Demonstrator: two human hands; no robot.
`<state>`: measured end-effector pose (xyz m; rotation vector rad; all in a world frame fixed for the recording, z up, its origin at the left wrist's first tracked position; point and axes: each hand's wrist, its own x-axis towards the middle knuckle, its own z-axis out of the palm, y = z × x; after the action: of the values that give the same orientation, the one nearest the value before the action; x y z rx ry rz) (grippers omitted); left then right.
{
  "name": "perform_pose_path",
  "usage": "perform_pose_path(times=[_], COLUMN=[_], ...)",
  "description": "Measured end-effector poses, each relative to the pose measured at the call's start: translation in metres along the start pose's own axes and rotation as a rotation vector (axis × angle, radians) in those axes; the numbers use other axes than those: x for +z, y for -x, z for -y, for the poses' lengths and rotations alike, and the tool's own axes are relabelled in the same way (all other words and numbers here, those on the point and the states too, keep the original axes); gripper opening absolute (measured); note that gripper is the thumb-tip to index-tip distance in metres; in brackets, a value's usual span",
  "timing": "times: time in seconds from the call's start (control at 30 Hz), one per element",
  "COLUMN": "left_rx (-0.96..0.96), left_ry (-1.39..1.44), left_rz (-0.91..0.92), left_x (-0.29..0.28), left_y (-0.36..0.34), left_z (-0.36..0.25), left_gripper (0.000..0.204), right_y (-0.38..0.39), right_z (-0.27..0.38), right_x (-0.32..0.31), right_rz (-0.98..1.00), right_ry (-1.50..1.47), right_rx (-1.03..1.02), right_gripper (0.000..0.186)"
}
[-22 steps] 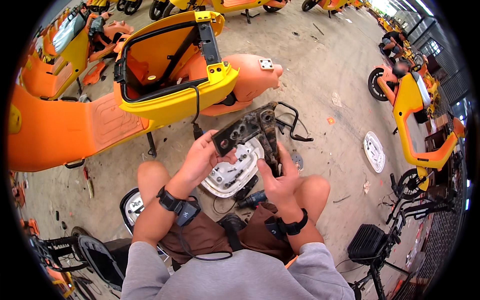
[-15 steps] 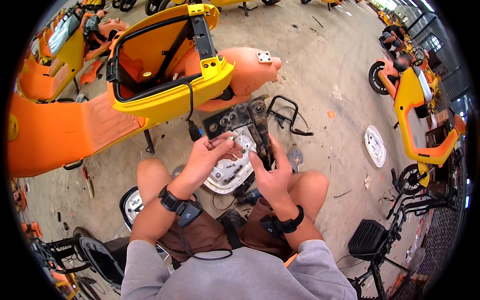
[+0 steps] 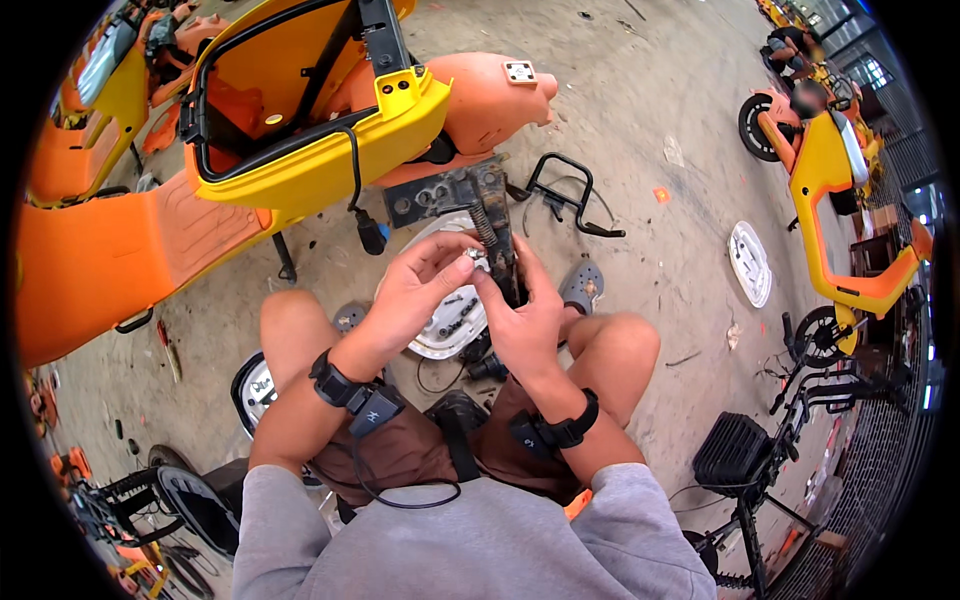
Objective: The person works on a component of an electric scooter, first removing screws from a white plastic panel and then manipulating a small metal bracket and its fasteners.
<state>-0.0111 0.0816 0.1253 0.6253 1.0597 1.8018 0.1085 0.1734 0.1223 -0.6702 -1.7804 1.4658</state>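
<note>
My left hand (image 3: 425,285) pinches a small shiny metal part (image 3: 477,259) between thumb and fingertips; its exact kind is too small to make out. My right hand (image 3: 525,312) is wrapped round the lower end of a worn black metal bracket (image 3: 430,196), its thumb close to the small part. A coil spring (image 3: 484,225) runs along the bracket just above my fingertips. Beneath my hands, partly hidden, lies a white plastic cover (image 3: 437,345) holding several dark screws.
An orange and yellow scooter body (image 3: 330,160) with an open compartment stands ahead on the left, a black connector (image 3: 371,236) hanging from its cable. A bent black tube frame (image 3: 575,205) and another white cover (image 3: 749,264) lie on the floor. A yellow scooter (image 3: 830,230) stands at right.
My left hand has brought the small metal part rightward against the bracket, beside the spring. The bracket and my right hand have shifted slightly left, with the bracket turned more upright.
</note>
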Motion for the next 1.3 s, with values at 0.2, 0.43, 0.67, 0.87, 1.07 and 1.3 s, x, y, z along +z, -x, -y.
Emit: perform_pose_path(times=[0.2, 0.43, 0.67, 0.87, 1.07, 1.3], left_rx=[0.041, 0.165, 0.205, 0.216, 0.185, 0.256], left_ry=[0.056, -0.235, -0.646, -0.542, -0.632, -0.720], left_rz=[0.014, -0.070, -0.222, -0.269, -0.225, -0.197], left_x=[-0.001, 0.012, 0.010, 0.000, -0.001, 0.005], left_y=[-0.006, -0.011, -0.009, -0.009, -0.008, -0.005], left_z=[0.008, 0.015, 0.010, 0.012, 0.007, 0.004], left_gripper=[0.025, 0.022, 0.024, 0.023, 0.020, 0.023], right_y=[0.004, 0.017, 0.022, 0.019, 0.003, -0.003], right_z=[0.000, -0.022, -0.012, -0.007, -0.001, 0.001], right_x=[0.008, 0.016, 0.017, 0.010, -0.007, -0.015], right_rz=[-0.024, 0.066, 0.271, 0.374, 0.063, 0.114], right_ry=[0.009, 0.030, -0.038, -0.018, -0.094, -0.256], right_rx=[0.026, 0.009, 0.110, 0.099, 0.133, 0.317], right_gripper=[0.051, 0.052, 0.056, 0.057, 0.029, 0.028])
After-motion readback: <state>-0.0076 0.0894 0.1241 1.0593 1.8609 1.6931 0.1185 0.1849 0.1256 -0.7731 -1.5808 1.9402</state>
